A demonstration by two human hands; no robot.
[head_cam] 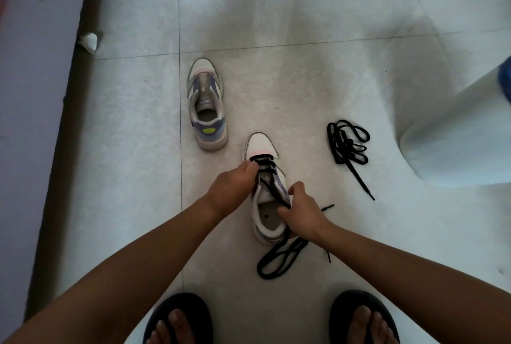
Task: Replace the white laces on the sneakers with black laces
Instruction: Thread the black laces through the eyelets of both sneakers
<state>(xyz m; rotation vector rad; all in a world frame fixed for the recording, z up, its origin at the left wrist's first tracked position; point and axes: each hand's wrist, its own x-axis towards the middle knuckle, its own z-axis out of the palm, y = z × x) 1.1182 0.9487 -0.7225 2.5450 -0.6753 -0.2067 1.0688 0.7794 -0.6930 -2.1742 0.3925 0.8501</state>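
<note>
The near sneaker [265,191] stands on the tiled floor [304,81], toe pointing away from the person, and everything else is placed from it. A black lace [279,259] already crosses its lower eyelets, with the slack looping on the floor just behind its heel and one tip lying off to its right. The left hand [233,189] rests on the shoe's left side, its grip curled against the upper near the lowest crossings, probably to steady the shoe and hold the threaded part taut. The right hand [302,212] sits at the shoe's right collar, its grip pinching the lace strand that runs up across the tongue, seemingly to draw it through or feed the next eyelet. The far sneaker [206,106] waits ahead and to the left, well apart, with no lace in it, so it looks to be the next job. A spare lace [348,147] lies bundled off to the right, within reach for that shoe. No white laces are in sight. Two sandalled feet [177,321] stand behind the heel.
</note>
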